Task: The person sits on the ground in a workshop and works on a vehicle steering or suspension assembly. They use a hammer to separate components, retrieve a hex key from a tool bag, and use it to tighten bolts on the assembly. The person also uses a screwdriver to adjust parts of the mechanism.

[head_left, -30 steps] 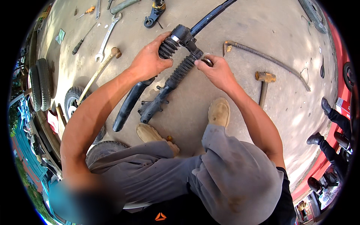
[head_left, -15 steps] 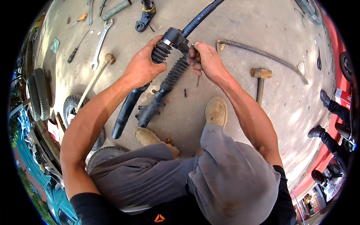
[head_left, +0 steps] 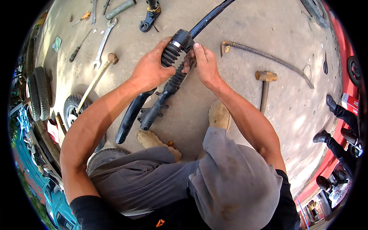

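A black motorcycle front fork (head_left: pixel 153 111) with ribbed rubber boots lies slanting over the concrete in front of me. Its clamp (head_left: pixel 182 38) joins two legs to a long dark tube (head_left: pixel 209 19) running up and right. My left hand (head_left: pixel 153 67) is wrapped round the left leg's rubber boot (head_left: pixel 169 55), just below the clamp. On the clamp's right side, my right hand (head_left: pixel 205 63) is closed, thumb against the clamp edge. A thin metal rod (head_left: pixel 190 72) sticks out below its fingers, beside the right boot. The fingertips are partly hidden.
An open-end wrench (head_left: pixel 102 44), a wooden-handled hammer (head_left: pixel 96 82) and a screwdriver (head_left: pixel 76 51) lie at left. A bent ribbed bar (head_left: pixel 268 57) and a rusty hammer (head_left: pixel 265 82) lie at right. Tyres (head_left: pixel 38 94) stand far left; other people's legs (head_left: pixel 337 115) show far right.
My right hand has moved left and in against the clamp, its rod now alongside the right boot. The fork's upper part has shifted slightly right. A small dark piece on the ground no longer shows.
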`<state>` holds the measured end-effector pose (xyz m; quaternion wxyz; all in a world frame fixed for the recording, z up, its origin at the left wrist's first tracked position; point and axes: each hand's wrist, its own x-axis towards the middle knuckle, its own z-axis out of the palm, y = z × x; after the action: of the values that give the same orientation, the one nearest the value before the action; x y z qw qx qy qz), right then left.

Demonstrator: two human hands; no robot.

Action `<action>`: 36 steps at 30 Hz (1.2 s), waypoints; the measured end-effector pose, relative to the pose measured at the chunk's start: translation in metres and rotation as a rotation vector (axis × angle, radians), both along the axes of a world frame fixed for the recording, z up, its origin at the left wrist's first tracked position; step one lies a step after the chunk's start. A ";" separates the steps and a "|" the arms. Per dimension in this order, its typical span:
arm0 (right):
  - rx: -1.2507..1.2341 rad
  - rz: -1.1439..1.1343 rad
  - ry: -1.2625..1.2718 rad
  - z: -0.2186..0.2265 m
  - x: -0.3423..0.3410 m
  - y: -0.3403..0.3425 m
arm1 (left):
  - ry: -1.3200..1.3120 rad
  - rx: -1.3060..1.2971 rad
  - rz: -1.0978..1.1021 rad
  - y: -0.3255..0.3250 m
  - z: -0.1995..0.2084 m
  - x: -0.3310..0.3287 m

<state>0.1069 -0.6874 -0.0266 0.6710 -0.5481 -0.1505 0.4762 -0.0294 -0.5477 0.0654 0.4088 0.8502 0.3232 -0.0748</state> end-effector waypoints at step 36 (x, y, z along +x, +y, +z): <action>-0.282 -0.367 -1.016 -0.040 0.007 0.029 | -0.010 0.046 0.141 -0.018 -0.015 0.032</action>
<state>0.1135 -0.6585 -0.0667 0.5062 -0.8103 -0.2921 0.0432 0.0021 -0.5656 0.0503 0.3952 0.8347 0.3820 -0.0343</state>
